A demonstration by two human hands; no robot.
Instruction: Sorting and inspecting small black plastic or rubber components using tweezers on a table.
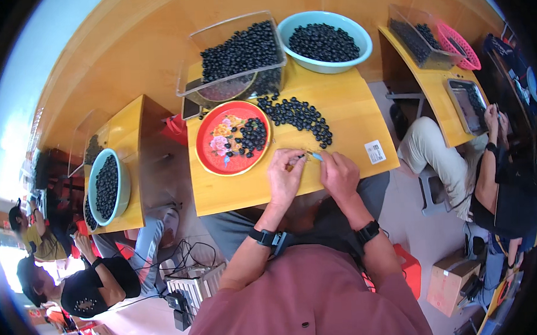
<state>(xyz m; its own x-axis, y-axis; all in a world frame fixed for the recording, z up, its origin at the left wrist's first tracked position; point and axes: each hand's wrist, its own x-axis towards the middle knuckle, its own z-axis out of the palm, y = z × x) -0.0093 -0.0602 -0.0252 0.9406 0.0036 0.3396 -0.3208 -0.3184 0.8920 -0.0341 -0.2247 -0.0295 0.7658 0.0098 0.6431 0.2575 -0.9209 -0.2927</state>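
Observation:
My left hand [285,174] pinches a small dark piece between thumb and fingertips, over the near part of the yellow table [340,158]. Close beside it, my right hand [339,175] grips a slim tool with a light blue handle [316,156]; its tip is too small to make out. Just beyond my hands, many shiny black bead-like pieces [296,113] lie loose on the tabletop. To their left sits a round red plate [206,147] with a flower pattern, holding more of the black pieces on its right half.
A clear plastic bin [188,81] and a light blue basin [364,46], both with black pieces, stand at the back. A white label [374,152] is stuck at the table's right. Other people work at tables on both sides; a blue basin [125,192] stands on the left one.

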